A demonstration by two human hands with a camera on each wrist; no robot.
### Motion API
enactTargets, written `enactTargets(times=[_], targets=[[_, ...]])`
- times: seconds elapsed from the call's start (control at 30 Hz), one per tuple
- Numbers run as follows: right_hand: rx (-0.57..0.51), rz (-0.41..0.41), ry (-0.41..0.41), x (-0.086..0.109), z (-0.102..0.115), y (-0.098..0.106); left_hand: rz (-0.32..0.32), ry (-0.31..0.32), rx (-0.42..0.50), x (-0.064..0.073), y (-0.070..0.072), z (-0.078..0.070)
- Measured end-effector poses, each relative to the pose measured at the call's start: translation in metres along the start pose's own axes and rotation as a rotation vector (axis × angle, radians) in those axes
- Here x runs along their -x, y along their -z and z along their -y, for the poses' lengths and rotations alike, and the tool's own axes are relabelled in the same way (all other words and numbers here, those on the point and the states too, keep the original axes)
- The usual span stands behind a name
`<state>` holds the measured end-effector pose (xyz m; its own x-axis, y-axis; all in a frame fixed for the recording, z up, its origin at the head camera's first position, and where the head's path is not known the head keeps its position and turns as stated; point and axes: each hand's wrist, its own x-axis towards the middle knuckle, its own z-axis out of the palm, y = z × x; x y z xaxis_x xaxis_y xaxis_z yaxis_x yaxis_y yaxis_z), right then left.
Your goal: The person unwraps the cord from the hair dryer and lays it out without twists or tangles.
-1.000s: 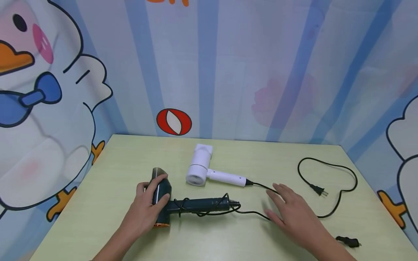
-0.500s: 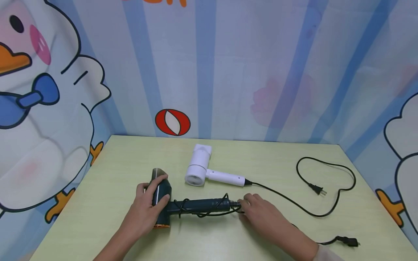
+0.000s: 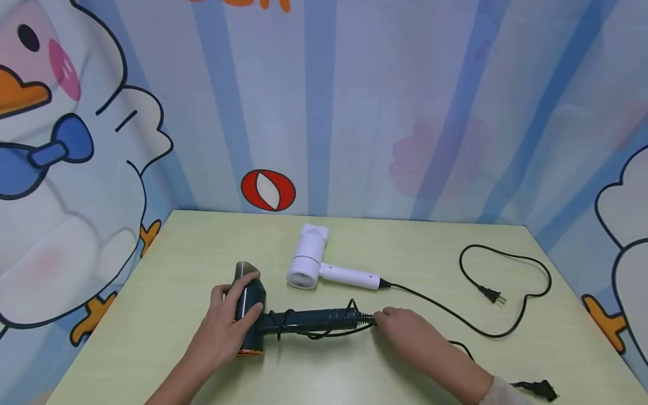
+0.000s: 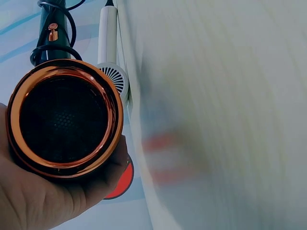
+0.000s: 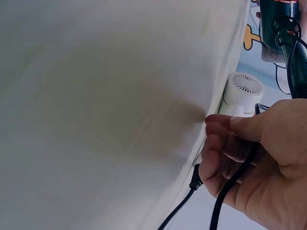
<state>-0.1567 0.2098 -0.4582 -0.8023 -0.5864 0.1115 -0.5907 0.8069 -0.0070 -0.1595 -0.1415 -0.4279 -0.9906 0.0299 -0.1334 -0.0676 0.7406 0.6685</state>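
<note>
From where I stand, the head view shows a dark green hair dryer lying on the table, left of centre in the lower part of the frame. The left hand grasps its barrel, and the right hand grips the black cord just beside the strain relief. Loose loops of this cord go around the handle; if the right hand pulls straight instead of following the turns, I think they could tighten into a knot. A strong tug could also bend the strain relief, or sweep the plug in the lower right across the table. The white hair dryer, above in the frame, could be caught by a wide swing. In the left wrist view, fingers wrap around the barrel at the left, with its copper rim facing the camera; a rounded body may turn under a sideways pull. In the right wrist view, at lower right, thumb and forefinger tips meet while the cord crosses the curled palm, so I judge it could slip if this hold is loose.
</note>
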Motion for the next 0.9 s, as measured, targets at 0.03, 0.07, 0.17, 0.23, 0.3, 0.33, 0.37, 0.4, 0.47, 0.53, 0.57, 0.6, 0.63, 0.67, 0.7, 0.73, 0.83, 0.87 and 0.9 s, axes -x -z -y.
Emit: enactTargets(times=[0.03, 0.07, 0.17, 0.23, 0.3, 0.33, 0.37, 0.4, 0.47, 0.53, 0.57, 0.6, 0.63, 0.67, 0.7, 0.73, 0.83, 0.87, 0.9], targets=[[-0.016, 0.001, -0.005, 0.0006, 0.0, 0.0004, -0.001, -0.002, -0.001, 0.0003, 0.0001, 0.0], [-0.024, 0.003, -0.009, 0.001, -0.0001, 0.0007, -0.002, -0.003, -0.002, 0.0005, 0.0002, 0.0], [-0.042, 0.009, -0.027, 0.0023, -0.0007, 0.0012, -0.003, -0.005, -0.004, 0.0009, 0.0003, 0.0002], [-0.052, 0.024, -0.055, 0.0021, -0.0012, 0.0009, -0.004, -0.007, -0.005, 0.0013, 0.0002, 0.0004], [-0.052, 0.034, -0.08, 0.0018, -0.0018, -0.0004, -0.004, -0.008, -0.007, 0.0018, 0.0001, 0.0005], [-0.053, 0.039, -0.093, 0.0016, -0.002, -0.0011, -0.003, -0.009, -0.008, 0.0021, 0.0001, 0.0003], [-0.051, 0.042, -0.109, 0.0013, -0.002, -0.0017, -0.002, -0.01, -0.01, 0.0024, 0.0002, 0.0001], [-0.044, 0.042, -0.124, 0.0011, -0.0019, -0.0021, 0.0, -0.011, -0.012, 0.0028, 0.0003, -0.0001], [-0.022, 0.03, -0.151, 0.0006, -0.0014, -0.0023, 0.001, -0.012, -0.016, 0.0035, 0.0005, -0.0008], [-0.002, 0.004, -0.174, 0.0005, -0.001, -0.0016, 0.003, -0.012, -0.019, 0.0041, 0.0009, -0.0016], [0.014, -0.013, -0.181, 0.0005, -0.001, -0.0012, 0.003, -0.012, -0.021, 0.0043, 0.001, -0.0019], [0.026, -0.029, -0.186, 0.0005, -0.0012, -0.0008, 0.005, -0.011, -0.021, 0.0046, 0.0012, -0.0022], [0.037, -0.044, -0.19, 0.0005, -0.0015, -0.0003, 0.008, -0.011, -0.02, 0.0048, 0.0013, -0.0025], [0.044, -0.055, -0.193, 0.0004, -0.0021, 0.0001, 0.011, -0.01, -0.02, 0.0049, 0.0014, -0.0027], [0.057, -0.066, -0.195, 0.0004, -0.0027, 0.0006, 0.013, -0.011, -0.021, 0.005, 0.0014, -0.0028], [0.064, -0.075, -0.196, 0.0003, -0.0035, 0.0011, 0.016, -0.012, -0.021, 0.005, 0.0014, -0.0029], [0.078, -0.098, -0.201, -0.0003, -0.0063, 0.0025, 0.017, -0.017, -0.026, 0.0051, 0.0014, -0.0031], [0.083, -0.108, -0.204, -0.0008, -0.0074, 0.0032, 0.016, -0.018, -0.028, 0.0051, 0.0013, -0.0032], [0.088, -0.114, -0.208, -0.001, -0.0085, 0.0038, 0.015, -0.02, -0.03, 0.0051, 0.0013, -0.0033]])
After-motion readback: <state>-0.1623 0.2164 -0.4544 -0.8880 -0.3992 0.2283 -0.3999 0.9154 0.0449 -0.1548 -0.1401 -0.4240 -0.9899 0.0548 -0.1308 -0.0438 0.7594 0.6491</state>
